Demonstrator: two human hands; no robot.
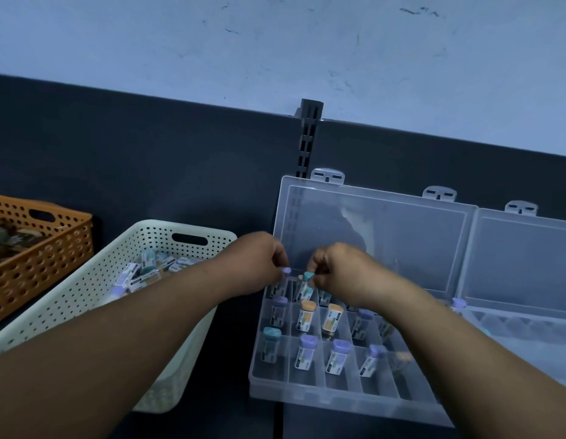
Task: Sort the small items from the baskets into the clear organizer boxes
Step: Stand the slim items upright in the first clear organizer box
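Hands meet over the far row of a clear plastic organizer box (307, 394), whose hinged lid stands open against a dark panel. The left hand (259, 264) pinches a small purple-capped vial (286, 271) in curled fingertips. The right hand (338, 274) pinches a tilted teal-capped labelled vial (306, 285), its base down in a compartment. More capped vials stand in the gridded cells. A white perforated plastic basket (69, 299) on the left holds loose vials, with an orange perforated basket (47, 258) beyond it.

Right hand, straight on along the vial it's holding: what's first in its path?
Probably a back-row compartment of the clear organizer box, just under the teal-capped vial the right hand pinches; depth unclear.
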